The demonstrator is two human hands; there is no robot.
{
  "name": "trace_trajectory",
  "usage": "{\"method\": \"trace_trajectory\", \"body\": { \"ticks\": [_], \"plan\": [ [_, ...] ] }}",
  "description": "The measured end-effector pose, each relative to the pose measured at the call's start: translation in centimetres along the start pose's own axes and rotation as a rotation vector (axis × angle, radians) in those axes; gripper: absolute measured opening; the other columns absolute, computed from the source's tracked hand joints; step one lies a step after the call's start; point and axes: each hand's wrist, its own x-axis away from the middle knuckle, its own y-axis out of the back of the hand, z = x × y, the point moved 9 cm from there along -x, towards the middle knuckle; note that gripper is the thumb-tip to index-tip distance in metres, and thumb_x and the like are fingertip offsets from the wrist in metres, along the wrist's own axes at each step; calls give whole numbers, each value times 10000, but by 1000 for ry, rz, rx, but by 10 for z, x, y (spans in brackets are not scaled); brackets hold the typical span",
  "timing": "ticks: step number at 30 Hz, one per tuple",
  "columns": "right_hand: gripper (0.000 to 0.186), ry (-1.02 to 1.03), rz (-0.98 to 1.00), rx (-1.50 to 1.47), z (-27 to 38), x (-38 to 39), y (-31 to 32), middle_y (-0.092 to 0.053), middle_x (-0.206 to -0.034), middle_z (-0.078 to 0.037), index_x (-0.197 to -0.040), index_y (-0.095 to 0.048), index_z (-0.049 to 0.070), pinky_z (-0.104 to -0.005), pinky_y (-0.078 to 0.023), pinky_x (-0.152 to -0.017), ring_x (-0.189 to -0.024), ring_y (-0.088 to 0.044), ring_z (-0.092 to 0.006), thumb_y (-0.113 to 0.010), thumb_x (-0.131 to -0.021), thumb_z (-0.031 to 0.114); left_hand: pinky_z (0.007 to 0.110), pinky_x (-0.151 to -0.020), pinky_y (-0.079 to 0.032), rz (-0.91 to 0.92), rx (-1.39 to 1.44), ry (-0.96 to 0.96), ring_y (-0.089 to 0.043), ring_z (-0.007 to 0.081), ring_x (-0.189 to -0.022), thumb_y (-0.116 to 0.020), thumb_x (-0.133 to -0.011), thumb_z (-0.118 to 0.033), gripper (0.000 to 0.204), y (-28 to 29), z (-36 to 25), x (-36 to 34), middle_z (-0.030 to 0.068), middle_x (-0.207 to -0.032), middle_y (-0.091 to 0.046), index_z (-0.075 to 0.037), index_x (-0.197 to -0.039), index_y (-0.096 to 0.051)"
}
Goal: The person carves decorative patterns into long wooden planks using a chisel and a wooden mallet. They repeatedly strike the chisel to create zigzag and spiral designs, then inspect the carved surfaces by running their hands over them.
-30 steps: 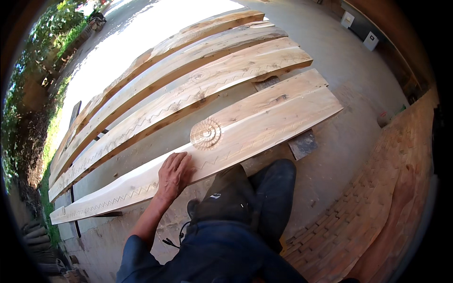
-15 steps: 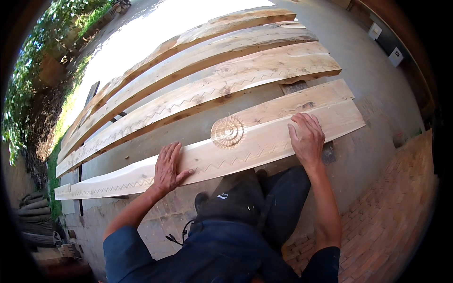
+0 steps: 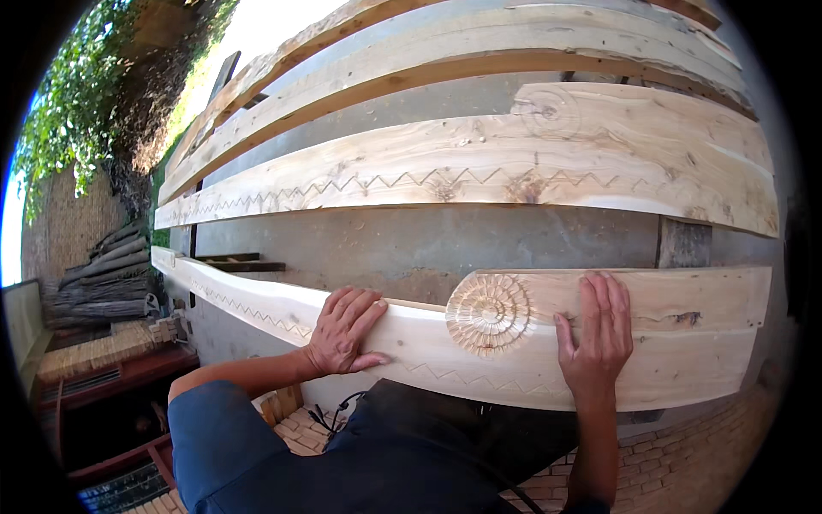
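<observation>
1. Nearest my body: long pale carved plank, lying across in front of me on supports I cannot see, with a carved rosette and a zigzag line cut along its length.
2. My left hand: flat, fingers spread, pressing the plank's top left of the rosette; grips nothing.
3. My right hand: flat, palm down, just right of the rosette; grips nothing.
4. Handling, as I judge: stiff, heavy, rough-edged; take hold under both long edges, clear of the carving.
5. Beyond: more planks lying parallel, over concrete floor.
</observation>
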Motion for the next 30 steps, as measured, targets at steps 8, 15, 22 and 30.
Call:
{"method": "trace_trajectory", "body": {
  "ticks": [8, 15, 22, 30],
  "plan": [
    [491, -140, 52, 98, -17, -5, -2, -671, -1446, -230, -1431, -604, -71, -587, -474, -1196, -1395, -594, -477, -721, -1003, 140, 605, -1208, -369, 43, 76, 13, -556, 421, -1371, -664, -958, -722, 921, 7, 6, -8, 232, -1506, -569, -39, -1552, -496],
    [507, -221, 140, 112, -25, -12, -9, -646, -1492, -225, -1473, -591, -53, -564, -449, -1215, -1433, -561, -486, -657, -990, 85, 568, -1255, -331, 24, 181, 23, -499, 368, -1487, -668, -975, -691, 903, 0, 11, -2, 198, -1633, -498, -75, -1606, -476],
    [518, -232, 175, 145, -29, -7, -16, -591, -1552, -227, -1510, -555, -32, -567, -372, -1268, -1500, -496, -467, -556, -1043, 191, 568, -1286, -306, -3, 247, -4, -470, 365, -1520, -541, -1055, -670, 859, -2, 12, 3, 209, -1657, -474, -53, -1644, -435],
    [564, -183, 203, 216, -32, -7, -22, -563, -1582, -228, -1533, -529, -29, -563, -333, -1291, -1531, -457, -463, -464, -1111, 339, 569, -1304, -283, -16, 262, -4, -467, 355, -1524, -498, -1071, -662, 852, -9, 12, 6, 199, -1661, -469, -55, -1662, -408]
  ]
}}
